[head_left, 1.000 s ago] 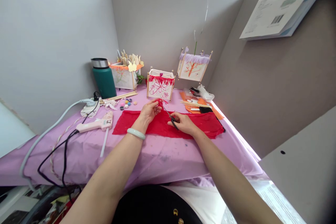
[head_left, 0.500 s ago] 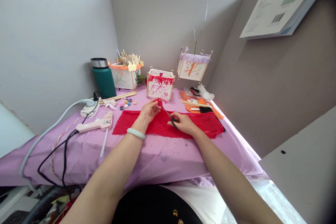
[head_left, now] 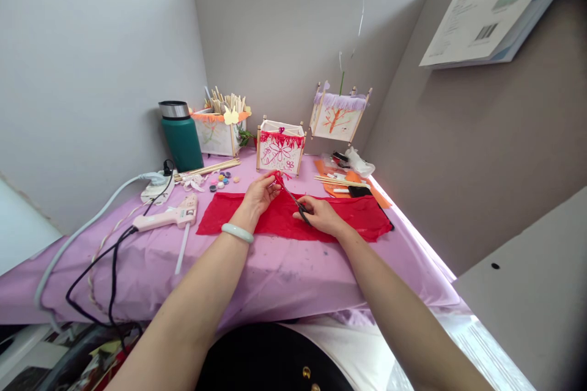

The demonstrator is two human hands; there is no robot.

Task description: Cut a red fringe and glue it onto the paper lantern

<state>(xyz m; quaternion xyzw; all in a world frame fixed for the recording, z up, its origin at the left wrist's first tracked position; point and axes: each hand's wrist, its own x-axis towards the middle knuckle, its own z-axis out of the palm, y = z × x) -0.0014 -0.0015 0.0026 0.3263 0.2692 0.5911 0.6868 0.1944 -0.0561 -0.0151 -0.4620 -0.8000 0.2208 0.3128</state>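
Observation:
My left hand (head_left: 262,194) pinches a small piece of red fringed tissue paper (head_left: 279,177) above the table. In my right hand (head_left: 321,215) are black-handled scissors (head_left: 302,212), their blades pointing up and left to the fringed piece. Whether the blades are parted I cannot make out. Beneath both hands a long red sheet (head_left: 358,220) lies spread on the table. Just beyond my fingers stands a white box lantern (head_left: 279,149) with wooden corner sticks, a red fringe along its top and a flower drawing.
A pink glue gun (head_left: 172,215) with cables lies at the left, before a green bottle (head_left: 182,143). Behind are a box of sticks (head_left: 220,134) and a hanging purple-fringed lantern (head_left: 339,116). Orange sheets (head_left: 328,169) and thin sticks (head_left: 339,181) lie at the right. Grey partitions (head_left: 293,43) enclose the table.
Almost nothing differs. Both hands keep their places, with the scissors at the red fringed piece.

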